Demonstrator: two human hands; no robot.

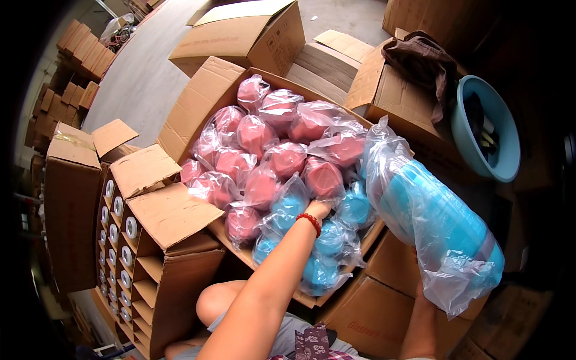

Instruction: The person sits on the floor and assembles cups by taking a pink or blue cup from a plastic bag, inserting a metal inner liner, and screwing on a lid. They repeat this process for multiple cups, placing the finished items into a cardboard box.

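My right hand (419,282) holds up a long blue cylinder (432,210) in a clear plastic bag at the right; its fingers are mostly hidden behind it. My left hand (321,209), below a red bead bracelet (309,224), reaches down among bagged things in an open cardboard box (201,105). Its fingers are out of sight between them, so I cannot see whether they grip anything. Bagged pink pieces (261,186) with rounded ends fill the far and left part of that box. Several bagged blue pieces (321,270) lie at its near right, around my left wrist.
At the left, a divided carton (150,291) holds rows of white-ringed ends, with its flaps up. A closed carton (240,39) stands beyond the box. To the right are a dark cloth (420,60) on another carton and a blue basin (516,150) with dark things inside.
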